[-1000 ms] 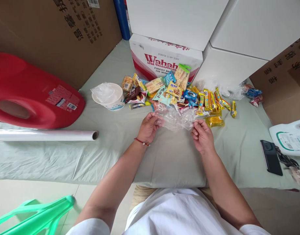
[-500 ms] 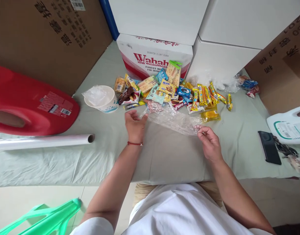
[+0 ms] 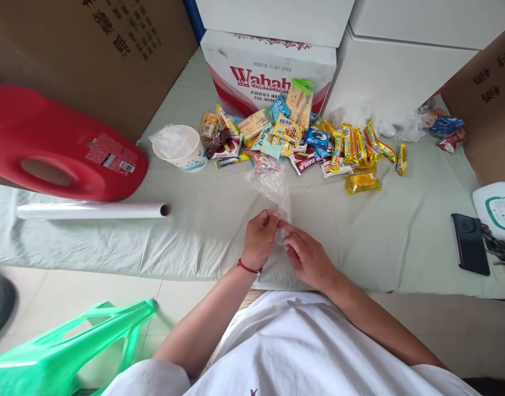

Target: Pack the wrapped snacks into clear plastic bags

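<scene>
A clear plastic bag [image 3: 273,184] stretches from the snack pile toward me, gathered and narrow at my end. My left hand [image 3: 261,236], with a red string bracelet at the wrist, pinches the bag's near end. Close against it, my right hand [image 3: 306,256] has its fingers curled on the same end, the index finger reaching to the left hand. At the bag's far end lies a pinkish snack packet [image 3: 265,162]; whether it is inside or under the film I cannot tell. Behind it are several wrapped snacks, among them a yellow cookie packet [image 3: 287,130].
A paper tub [image 3: 195,162] with plastic film in it stands left of the snacks. Further left are a red jug [image 3: 124,148] and a white roll [image 3: 91,211]. A phone [image 3: 470,242] and a white bottle [image 3: 500,206] lie right. Boxes, including a Wahaha carton [image 3: 236,60], line the back.
Both hands have come together nearer to me, from wide apart. The bag, earlier spread sideways between them, is now drawn lengthwise toward me. The camera view has shifted slightly.
</scene>
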`<state>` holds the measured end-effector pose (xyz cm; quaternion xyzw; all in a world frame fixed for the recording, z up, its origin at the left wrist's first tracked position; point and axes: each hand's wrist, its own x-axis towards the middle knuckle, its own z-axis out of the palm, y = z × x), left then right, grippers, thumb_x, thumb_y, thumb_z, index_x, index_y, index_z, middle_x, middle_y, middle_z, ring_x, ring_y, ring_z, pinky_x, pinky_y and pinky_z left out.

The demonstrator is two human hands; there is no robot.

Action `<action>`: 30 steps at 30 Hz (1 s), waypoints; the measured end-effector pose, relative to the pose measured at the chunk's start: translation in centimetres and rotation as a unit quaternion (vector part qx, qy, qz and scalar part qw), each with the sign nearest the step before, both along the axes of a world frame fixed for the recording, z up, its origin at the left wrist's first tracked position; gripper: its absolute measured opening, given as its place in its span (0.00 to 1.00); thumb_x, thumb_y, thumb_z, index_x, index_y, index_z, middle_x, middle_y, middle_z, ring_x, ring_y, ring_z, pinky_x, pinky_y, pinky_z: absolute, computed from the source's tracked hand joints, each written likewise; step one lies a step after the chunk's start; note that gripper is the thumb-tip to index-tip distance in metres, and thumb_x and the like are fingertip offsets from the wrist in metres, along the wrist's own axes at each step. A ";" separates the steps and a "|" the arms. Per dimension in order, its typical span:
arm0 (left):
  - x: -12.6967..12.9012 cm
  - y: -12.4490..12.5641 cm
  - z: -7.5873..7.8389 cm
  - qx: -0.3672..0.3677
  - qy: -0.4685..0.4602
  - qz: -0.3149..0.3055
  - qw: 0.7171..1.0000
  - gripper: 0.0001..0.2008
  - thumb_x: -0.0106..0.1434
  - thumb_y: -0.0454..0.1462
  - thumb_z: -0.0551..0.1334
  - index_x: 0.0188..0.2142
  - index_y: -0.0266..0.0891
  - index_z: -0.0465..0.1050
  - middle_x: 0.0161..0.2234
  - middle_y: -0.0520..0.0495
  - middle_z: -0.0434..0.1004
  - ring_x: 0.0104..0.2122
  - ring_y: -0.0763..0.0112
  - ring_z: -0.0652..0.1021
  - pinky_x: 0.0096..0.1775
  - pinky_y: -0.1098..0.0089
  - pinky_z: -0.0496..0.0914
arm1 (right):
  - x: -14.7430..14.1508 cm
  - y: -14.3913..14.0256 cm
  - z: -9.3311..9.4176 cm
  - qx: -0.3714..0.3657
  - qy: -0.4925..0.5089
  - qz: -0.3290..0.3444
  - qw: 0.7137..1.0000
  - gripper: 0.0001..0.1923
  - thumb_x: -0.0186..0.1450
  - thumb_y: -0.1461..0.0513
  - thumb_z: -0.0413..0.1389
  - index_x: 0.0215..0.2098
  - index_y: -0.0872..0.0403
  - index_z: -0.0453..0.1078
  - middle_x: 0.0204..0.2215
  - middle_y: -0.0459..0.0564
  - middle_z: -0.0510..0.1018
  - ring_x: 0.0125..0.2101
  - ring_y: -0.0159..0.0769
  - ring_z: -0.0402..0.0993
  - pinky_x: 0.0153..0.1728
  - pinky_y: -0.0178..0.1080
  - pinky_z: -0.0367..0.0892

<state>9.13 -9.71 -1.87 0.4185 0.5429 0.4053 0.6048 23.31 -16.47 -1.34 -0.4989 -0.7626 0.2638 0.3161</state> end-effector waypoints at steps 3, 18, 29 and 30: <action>-0.1 -0.2 -0.1 0.017 -0.053 0.024 0.998 0.18 0.64 0.53 0.62 0.35 0.41 0.73 0.35 0.48 0.77 0.35 0.68 0.74 0.36 0.69 0.68 | 1.3 -0.2 0.3 -0.050 0.118 -0.077 0.989 0.05 0.73 0.64 0.51 0.41 0.50 0.68 0.57 0.55 0.75 0.45 0.38 0.77 0.43 0.41 0.72; 2.0 -0.7 0.9 -0.005 -0.107 -0.048 0.993 0.19 0.61 0.53 0.67 0.33 0.41 0.73 0.33 0.50 0.72 0.35 0.70 0.72 0.34 0.72 0.68 | 2.1 0.5 1.4 -0.233 0.527 -0.202 0.792 0.13 0.59 0.53 0.68 0.31 0.50 0.70 0.47 0.47 0.79 0.35 0.32 0.74 0.43 0.40 0.74; 1.6 4.3 1.5 -0.228 -0.327 0.064 0.915 0.21 0.54 0.49 0.75 0.36 0.40 0.71 0.35 0.46 0.80 0.34 0.66 0.82 0.33 0.69 0.76 | 1.9 -1.6 0.3 -0.278 0.536 -0.114 0.789 0.24 0.57 0.50 0.68 0.52 0.41 0.78 0.57 0.51 0.79 0.59 0.50 0.74 0.64 0.56 0.64; 1.4 5.0 1.5 -0.232 -0.332 0.077 0.911 0.19 0.53 0.45 0.76 0.35 0.40 0.71 0.34 0.46 0.81 0.33 0.68 0.81 0.32 0.70 0.75 | 2.2 -2.1 0.4 -0.289 0.512 -0.084 0.805 0.22 0.59 0.49 0.67 0.52 0.41 0.78 0.59 0.51 0.77 0.60 0.50 0.73 0.64 0.55 0.63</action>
